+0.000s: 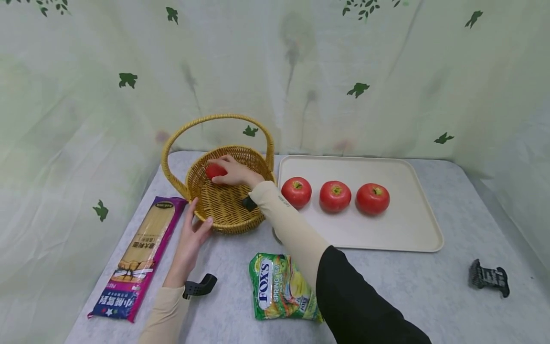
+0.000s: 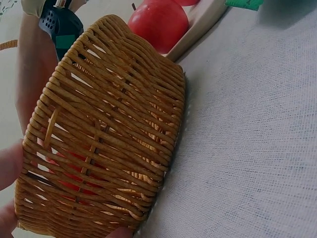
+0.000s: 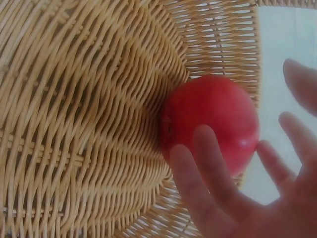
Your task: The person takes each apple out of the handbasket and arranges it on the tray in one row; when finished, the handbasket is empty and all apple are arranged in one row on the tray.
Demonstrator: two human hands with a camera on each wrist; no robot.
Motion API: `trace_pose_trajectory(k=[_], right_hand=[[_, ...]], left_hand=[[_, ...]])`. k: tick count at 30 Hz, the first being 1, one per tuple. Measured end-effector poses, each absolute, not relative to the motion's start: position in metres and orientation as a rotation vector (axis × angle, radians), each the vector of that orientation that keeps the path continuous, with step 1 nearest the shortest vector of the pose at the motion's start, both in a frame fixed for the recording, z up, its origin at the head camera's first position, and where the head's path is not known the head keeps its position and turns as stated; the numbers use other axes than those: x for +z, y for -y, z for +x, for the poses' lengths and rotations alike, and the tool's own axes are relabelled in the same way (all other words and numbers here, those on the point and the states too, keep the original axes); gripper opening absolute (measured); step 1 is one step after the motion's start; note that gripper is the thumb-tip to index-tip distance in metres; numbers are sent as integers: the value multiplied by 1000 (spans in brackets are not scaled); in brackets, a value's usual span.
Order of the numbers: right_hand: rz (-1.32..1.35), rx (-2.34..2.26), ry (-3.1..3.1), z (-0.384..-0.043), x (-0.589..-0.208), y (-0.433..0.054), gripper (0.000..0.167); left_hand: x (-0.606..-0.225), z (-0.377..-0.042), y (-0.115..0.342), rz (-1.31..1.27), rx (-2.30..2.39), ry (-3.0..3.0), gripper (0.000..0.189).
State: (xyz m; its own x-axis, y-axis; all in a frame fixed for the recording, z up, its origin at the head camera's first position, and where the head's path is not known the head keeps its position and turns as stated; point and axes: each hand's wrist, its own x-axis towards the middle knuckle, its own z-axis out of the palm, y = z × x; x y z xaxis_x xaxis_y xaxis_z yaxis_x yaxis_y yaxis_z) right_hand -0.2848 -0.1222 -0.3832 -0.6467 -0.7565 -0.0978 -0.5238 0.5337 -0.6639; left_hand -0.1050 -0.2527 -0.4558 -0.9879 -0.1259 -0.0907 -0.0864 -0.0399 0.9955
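A red apple [image 1: 216,170] lies against the far left wall inside the woven basket [image 1: 234,222]. My right hand [image 1: 234,173] reaches over the rim from the right. In the right wrist view, its spread fingers [image 3: 213,153] lie across the apple [image 3: 223,111], while other digits stand clear above it. My left hand [image 1: 191,243] is at the basket's front left, straight fingers and thumb spread against its outer side. Those fingers [image 2: 9,166] reach the rim of the basket [image 2: 109,114] in the left wrist view.
Three more apples [image 1: 335,196] sit in a row on the cream tray [image 1: 399,234]. A purple noodle pack [image 1: 139,255] lies left of the basket. The green candy bag [image 1: 279,289] is partly hidden under my right arm. A small black holder [image 1: 489,278] lies at the right.
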Motion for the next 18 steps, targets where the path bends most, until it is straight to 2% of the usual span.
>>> trace_pose_trajectory(k=[10, 18], right_hand=[[-872, -673, -2573, -281, -381, 114, 56], [-1019, -747, -2544, -287, -384, 114, 46]], left_hand=[[-456, -104, 252, 232, -2220, 2159, 72], [-456, -104, 252, 237, -2214, 2160, 72]])
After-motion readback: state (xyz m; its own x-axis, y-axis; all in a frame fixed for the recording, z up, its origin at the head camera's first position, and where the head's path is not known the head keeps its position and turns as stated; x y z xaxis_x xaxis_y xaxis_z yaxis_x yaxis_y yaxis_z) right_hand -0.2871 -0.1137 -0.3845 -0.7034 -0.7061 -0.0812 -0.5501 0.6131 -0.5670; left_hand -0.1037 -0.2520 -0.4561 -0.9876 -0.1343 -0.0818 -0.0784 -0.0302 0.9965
